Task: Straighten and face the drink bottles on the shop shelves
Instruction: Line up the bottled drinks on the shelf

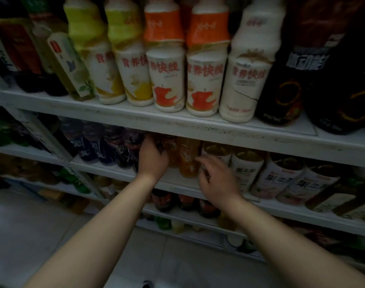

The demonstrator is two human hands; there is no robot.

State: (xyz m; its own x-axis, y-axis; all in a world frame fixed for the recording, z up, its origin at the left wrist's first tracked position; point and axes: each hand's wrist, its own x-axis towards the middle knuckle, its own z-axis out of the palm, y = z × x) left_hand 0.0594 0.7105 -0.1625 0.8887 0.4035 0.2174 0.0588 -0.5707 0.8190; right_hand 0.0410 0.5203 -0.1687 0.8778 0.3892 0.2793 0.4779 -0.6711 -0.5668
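Light is dim and the view is blurred. The left hand [153, 157] is seen at frame centre, under the upper shelf [177, 123], with its fingers curled round an orange bottle [172, 151] that stands on the middle shelf [175, 180]. The right hand [215, 180] is seen just right of centre, fingers loosely curled, nothing held. Its fingertips lie just beside a second orange bottle [187, 163]; contact cannot be determined. Both orange bottles stand upright, side by side. Dark blue-labelled bottles [102, 149] are noted left of the left hand, and white-labelled tea bottles [247, 169] right of the right hand. White milk-drink bottles [167, 80] are ranged along the upper shelf.
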